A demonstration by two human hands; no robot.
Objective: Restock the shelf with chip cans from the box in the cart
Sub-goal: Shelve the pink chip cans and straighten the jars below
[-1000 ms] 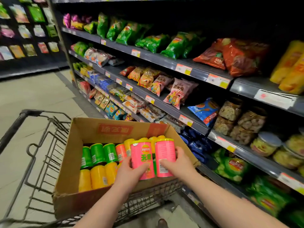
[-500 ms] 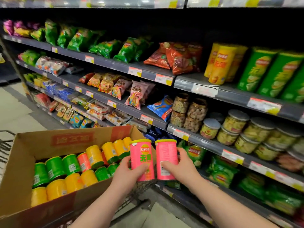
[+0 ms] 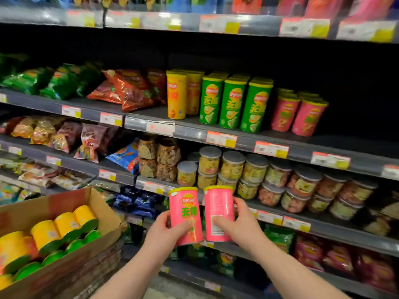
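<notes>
My left hand (image 3: 163, 233) grips a pink chip can (image 3: 186, 209) and my right hand (image 3: 239, 225) grips a second pink chip can (image 3: 218, 207). Both cans stand upright, side by side, in front of the shelves. The cardboard box (image 3: 101, 209) at lower left holds several yellow cans (image 3: 64, 223) and green cans (image 3: 74, 246) lying down. On the chip can shelf (image 3: 244, 142) stand yellow cans (image 3: 177, 97), green cans (image 3: 232, 104) and short pink cans (image 3: 299, 114), with dark bare shelf to their right.
Snack bags (image 3: 127, 89) fill the shelves to the left. Clear jars with grey lids (image 3: 254, 171) sit one shelf below the cans. Price tags (image 3: 221, 139) line the shelf edges. The cart's wire side (image 3: 99, 270) shows under the box.
The view has swung right and up toward the shelves. Both hands have carried the pink cans away from the box, which now lies at the lower left.
</notes>
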